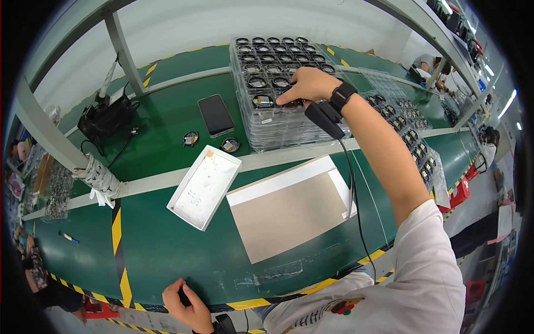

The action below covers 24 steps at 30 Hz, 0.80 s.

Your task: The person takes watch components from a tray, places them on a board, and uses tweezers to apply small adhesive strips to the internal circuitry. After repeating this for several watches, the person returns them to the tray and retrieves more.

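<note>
Head view: right hand [316, 84] over the near rows of the stacked clear trays [272, 132], fingers lowered among round black parts [263, 101] seated in the top tray's pockets; cannot tell gripping from touching. Left hand [186, 307] at the near edge of the surface [161, 250], empty, thumb and forefinger parted. Best to pinch by the rim, lift straight, spare neighbouring pockets, keep the cable [352, 177] slack.
</note>
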### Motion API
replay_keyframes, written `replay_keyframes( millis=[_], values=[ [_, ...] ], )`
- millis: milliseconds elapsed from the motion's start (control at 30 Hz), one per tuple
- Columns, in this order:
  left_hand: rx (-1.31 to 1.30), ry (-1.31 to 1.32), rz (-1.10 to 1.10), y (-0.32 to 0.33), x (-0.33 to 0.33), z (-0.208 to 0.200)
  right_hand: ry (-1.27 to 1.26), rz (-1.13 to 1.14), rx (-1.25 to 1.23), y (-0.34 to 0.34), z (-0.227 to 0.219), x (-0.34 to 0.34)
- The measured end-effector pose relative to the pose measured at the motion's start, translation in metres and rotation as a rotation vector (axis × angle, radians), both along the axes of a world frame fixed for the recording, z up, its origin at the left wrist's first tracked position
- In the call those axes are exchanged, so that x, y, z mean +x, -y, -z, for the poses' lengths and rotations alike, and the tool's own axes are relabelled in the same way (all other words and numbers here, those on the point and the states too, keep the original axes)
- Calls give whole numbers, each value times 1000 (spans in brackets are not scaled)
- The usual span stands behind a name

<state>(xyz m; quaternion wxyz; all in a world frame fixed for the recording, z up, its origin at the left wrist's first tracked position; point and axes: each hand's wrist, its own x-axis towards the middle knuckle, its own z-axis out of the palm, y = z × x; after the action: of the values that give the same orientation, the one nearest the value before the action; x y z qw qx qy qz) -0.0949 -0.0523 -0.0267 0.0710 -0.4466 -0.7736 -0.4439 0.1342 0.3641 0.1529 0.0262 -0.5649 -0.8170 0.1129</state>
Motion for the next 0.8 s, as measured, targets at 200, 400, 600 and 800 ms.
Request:
replay_keyframes(
  millis=[200,400,600,800],
  values=[
    [22,11,-4,-4,1,2,-325,84,83,-1,-2,40],
    [-18,20,-41,-2,3,2,-301,92,43,-1,12,61],
    [-2,53,-58,-7,6,2,-315,111,262,-26,23,108],
    [-61,-73,-45,-9,13,-22,-304,50,446,-19,25,116]
  ],
)
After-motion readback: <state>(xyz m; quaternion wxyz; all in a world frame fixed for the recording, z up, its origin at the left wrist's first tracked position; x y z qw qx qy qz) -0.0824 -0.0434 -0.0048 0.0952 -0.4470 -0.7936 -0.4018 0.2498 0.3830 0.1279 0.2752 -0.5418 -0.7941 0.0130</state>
